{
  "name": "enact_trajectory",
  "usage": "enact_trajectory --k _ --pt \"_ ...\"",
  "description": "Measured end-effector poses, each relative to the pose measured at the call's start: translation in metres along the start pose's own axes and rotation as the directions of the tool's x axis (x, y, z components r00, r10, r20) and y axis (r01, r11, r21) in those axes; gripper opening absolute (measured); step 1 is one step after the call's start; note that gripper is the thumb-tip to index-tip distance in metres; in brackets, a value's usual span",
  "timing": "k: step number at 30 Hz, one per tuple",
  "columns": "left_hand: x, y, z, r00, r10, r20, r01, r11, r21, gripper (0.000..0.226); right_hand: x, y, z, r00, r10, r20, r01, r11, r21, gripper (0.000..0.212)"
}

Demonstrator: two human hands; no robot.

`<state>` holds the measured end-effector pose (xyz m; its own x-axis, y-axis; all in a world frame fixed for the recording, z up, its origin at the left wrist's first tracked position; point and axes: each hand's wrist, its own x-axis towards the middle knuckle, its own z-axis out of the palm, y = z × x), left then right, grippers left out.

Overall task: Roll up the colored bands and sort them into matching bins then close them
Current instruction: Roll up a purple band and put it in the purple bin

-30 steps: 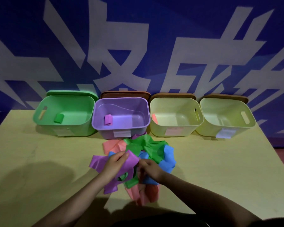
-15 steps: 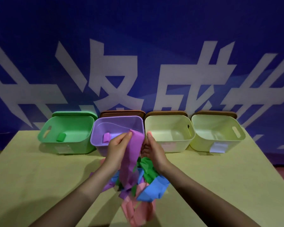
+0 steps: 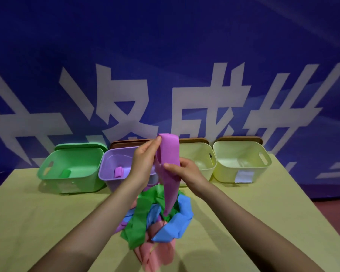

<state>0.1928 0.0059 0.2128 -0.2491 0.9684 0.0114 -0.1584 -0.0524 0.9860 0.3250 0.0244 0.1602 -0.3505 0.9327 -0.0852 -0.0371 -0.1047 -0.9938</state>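
Head view, and the purple band (image 3: pixel 170 163) is up at centre frame, draped over the left hand (image 3: pixel 143 163), that grip pinching its top fold while the right hand (image 3: pixel 186 171) pinches it lower down, its tail dangling into the tangled pile of bands (image 3: pixel 155 218) on the worktop (image 3: pixel 47 222). This looks like the pull-free step; next comes rolling the soft, matte strip tight for the purple bin (image 3: pixel 110 165), open at centre left.
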Motion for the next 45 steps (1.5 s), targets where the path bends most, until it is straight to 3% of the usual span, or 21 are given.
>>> enact_trajectory --k 4,8,12,15,18,22,25,27,30,32,33,35,38,42,45 --pt "-0.003 0.010 0.014 1.000 0.008 -0.001 -0.008 0.998 -0.063 0.019 -0.010 0.009 -0.004 0.991 0.118 0.065 -0.113 0.991 -0.065 0.006" --pt "0.010 0.007 -0.001 0.991 0.013 -0.134 -0.020 0.998 -0.054 0.016 -0.015 0.007 -0.014 0.987 0.159 0.036 -0.161 0.985 0.058 0.011" --pt "0.015 -0.009 -0.022 0.981 0.009 -0.196 0.004 0.998 0.068 0.013 -0.016 0.002 -0.027 0.992 0.124 0.026 -0.127 0.971 0.201 0.011" --pt "0.016 -0.024 -0.033 0.971 -0.074 -0.225 0.104 0.986 0.127 0.017 -0.017 -0.008 -0.032 0.995 0.083 0.048 -0.095 0.918 0.386 0.015" --pt "0.019 -0.039 -0.042 0.959 -0.168 -0.227 0.197 0.974 0.110 0.024 -0.012 -0.014 -0.036 0.996 0.020 0.082 -0.054 0.900 0.432 0.028" --pt "0.024 -0.047 -0.041 0.954 -0.245 -0.174 0.262 0.961 0.084 0.028 -0.005 -0.025 -0.039 0.998 0.001 0.057 -0.023 0.923 0.385 0.035" --pt "0.032 -0.055 -0.042 0.952 -0.285 -0.112 0.295 0.952 0.085 0.024 0.007 -0.024 -0.046 0.994 0.063 -0.086 -0.037 0.961 0.273 0.005" --pt "0.036 -0.055 -0.041 0.939 -0.335 -0.073 0.340 0.939 0.060 0.033 0.013 -0.017 -0.055 0.973 0.127 -0.192 -0.094 0.980 0.173 0.006" --pt "0.031 -0.044 -0.029 0.911 -0.407 0.069 0.411 0.909 -0.072 0.028 0.013 -0.004 -0.064 0.918 0.137 -0.371 -0.157 0.987 -0.025 0.019" --pt "0.028 -0.038 -0.018 0.885 -0.428 0.183 0.456 0.877 -0.153 0.028 0.007 0.006 -0.065 0.893 0.152 -0.424 -0.245 0.954 -0.174 0.006" --pt "0.027 -0.035 -0.014 0.878 -0.419 0.230 0.462 0.867 -0.187 0.029 0.004 0.013 -0.063 0.892 0.146 -0.429 -0.259 0.941 -0.219 0.021" --pt "0.026 -0.027 -0.005 0.864 -0.404 0.300 0.478 0.846 -0.237 0.028 -0.003 0.022 -0.058 0.912 0.028 -0.410 -0.170 0.935 -0.312 0.042" --pt "0.026 -0.020 0.006 0.857 -0.381 0.348 0.479 0.838 -0.260 0.028 -0.016 0.020 -0.042 0.967 -0.112 -0.230 0.066 0.978 -0.199 0.026" --pt "0.023 -0.017 0.009 0.882 -0.366 0.298 0.448 0.847 -0.287 0.026 -0.022 0.022 -0.028 0.988 -0.091 -0.121 0.093 0.995 0.017 0.043" --pt "0.018 -0.017 0.003 0.879 -0.396 0.267 0.467 0.828 -0.310 0.025 -0.024 0.021 -0.025 0.991 -0.108 -0.078 0.110 0.994 0.016 0.026"
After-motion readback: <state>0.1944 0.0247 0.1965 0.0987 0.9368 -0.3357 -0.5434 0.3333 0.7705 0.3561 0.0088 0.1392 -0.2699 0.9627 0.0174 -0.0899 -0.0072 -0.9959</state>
